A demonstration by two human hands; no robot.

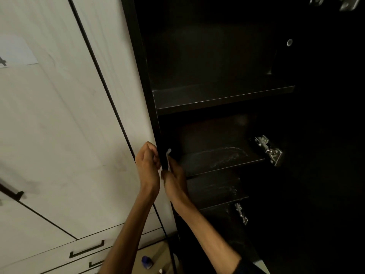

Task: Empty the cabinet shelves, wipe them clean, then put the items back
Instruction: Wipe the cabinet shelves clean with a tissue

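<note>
Dark cabinet [217, 99] shelves bare; right hand [173, 175] presses cloth [168, 157] against edge.

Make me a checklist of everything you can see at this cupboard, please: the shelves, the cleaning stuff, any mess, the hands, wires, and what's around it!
Surface: dark cabinet shelves bare; middle shelf shows pale wipe streaks.
Job's things: small white wipe held against the cabinet's left front edge.
Clutter: blue-capped bottle on the floor below.
Hands: left hand grips the outer side of the edge; right hand pinches the wipe inside it.
Cables: nothing seen.
Surroundings: white cupboard doors and drawers with dark handles at left; metal hinges at the cabinet's right.
</note>
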